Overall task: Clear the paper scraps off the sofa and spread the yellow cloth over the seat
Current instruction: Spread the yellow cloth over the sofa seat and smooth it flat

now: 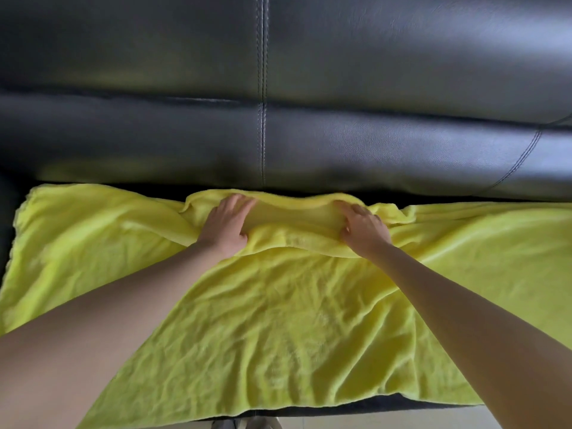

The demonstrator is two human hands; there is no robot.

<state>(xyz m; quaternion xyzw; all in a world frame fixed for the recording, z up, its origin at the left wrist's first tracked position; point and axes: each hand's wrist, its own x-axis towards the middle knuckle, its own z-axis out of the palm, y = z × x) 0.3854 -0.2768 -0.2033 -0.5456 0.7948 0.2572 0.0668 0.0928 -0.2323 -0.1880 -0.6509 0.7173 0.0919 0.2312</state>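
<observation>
The yellow cloth (pixel 278 320) lies spread and wrinkled across the black leather sofa seat, reaching from the left armrest side past the right edge of the view. Its far edge is bunched into a raised fold near the backrest. My left hand (pixel 227 226) rests on the left end of that fold, fingers pointing toward the backrest and pressing into the fabric. My right hand (pixel 362 227) pinches the right end of the fold, fingers curled over the cloth. No paper scraps are visible.
The black leather backrest (pixel 371 88) with a stitched centre seam fills the upper half. A strip of the dark seat front (pixel 387 405) shows below the cloth. Pale floor (pixel 402 421) lies at the bottom edge.
</observation>
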